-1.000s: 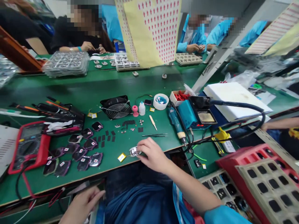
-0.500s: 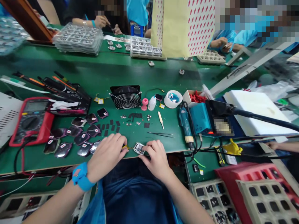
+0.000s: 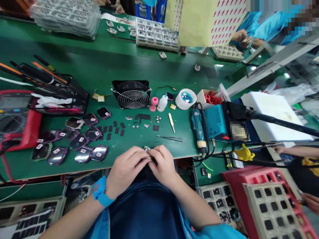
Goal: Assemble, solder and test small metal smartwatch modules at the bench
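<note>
My left hand (image 3: 129, 167) and my right hand (image 3: 163, 164) meet at the front edge of the green table, their fingers closed round a small silver watch case (image 3: 147, 149). Most of the case is hidden behind the fingertips. Tweezers (image 3: 171, 138) lie just beyond my right hand, and a cream-handled tool (image 3: 171, 122) lies behind them. Small black pads (image 3: 109, 136) are scattered to the left. Several watch faces with purple frames (image 3: 79, 141) and small labels lie farther left.
Behind the hands stand a black fan (image 3: 132, 94), a white bottle (image 3: 162, 102) and a white bowl (image 3: 184, 105). A teal electric screwdriver (image 3: 198, 129) and cables are at the right. A red multimeter (image 3: 32, 129) sits left. Trays (image 3: 269, 196) stand lower right; people work nearby.
My left hand has moved right to join my right hand at the watch case, which is now mostly covered. The yellow piece by my left fingers is mostly hidden. The view has shifted.
</note>
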`<state>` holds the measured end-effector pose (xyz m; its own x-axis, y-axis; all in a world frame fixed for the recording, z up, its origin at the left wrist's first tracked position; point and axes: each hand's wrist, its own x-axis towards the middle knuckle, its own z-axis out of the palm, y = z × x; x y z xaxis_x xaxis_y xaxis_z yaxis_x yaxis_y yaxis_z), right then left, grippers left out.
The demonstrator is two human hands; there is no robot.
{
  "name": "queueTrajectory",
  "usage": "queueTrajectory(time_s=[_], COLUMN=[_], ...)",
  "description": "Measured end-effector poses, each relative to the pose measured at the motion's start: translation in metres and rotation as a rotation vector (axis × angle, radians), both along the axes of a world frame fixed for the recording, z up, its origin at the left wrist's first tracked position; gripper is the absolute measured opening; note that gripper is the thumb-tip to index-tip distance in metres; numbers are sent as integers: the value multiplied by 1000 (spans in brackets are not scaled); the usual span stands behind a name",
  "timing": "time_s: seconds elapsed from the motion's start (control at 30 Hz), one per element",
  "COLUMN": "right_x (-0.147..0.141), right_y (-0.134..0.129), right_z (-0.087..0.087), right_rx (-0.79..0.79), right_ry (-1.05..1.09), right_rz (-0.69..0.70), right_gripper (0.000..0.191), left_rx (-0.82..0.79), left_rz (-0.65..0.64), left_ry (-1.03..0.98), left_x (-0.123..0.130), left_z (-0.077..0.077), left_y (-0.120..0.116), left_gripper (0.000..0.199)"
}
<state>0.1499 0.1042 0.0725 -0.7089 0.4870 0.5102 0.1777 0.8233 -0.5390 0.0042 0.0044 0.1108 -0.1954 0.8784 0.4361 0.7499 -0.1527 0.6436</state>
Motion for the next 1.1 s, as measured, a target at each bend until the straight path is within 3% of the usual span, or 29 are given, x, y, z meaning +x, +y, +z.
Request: queueTrajectory(time_s=[0.07,0.2,0.33,0.5,0.6,0.77,1.1], right_x=[1,4,6,12,15,15,7], right_y=[2,2,1,0,-1,-3,-3], right_z=[-1,0,2,7,10,13,12], right_rx=[10,-25,-62,-113,-145,-106,-63], right_ry=[-7,0,3,5,13,27,-8], right_rz=[20,5,12,78,95,123,200], right_gripper=[18,15,15,22,29,21,29], left_rx=[14,-62,-189,-160,-144,-108,-7], left_rz=[25,157,203,247,212,81,-93], left_ry=[-18,53,191,246,203,129,222], left_x=[1,4,14,23,20,6,-16], left_z=[-7,-20,-28,-30,-31,-34,-37], left_y=[-2,-8,-9,-3,-3,-9,-11], left_gripper=[7,32,48,42,37,35,31])
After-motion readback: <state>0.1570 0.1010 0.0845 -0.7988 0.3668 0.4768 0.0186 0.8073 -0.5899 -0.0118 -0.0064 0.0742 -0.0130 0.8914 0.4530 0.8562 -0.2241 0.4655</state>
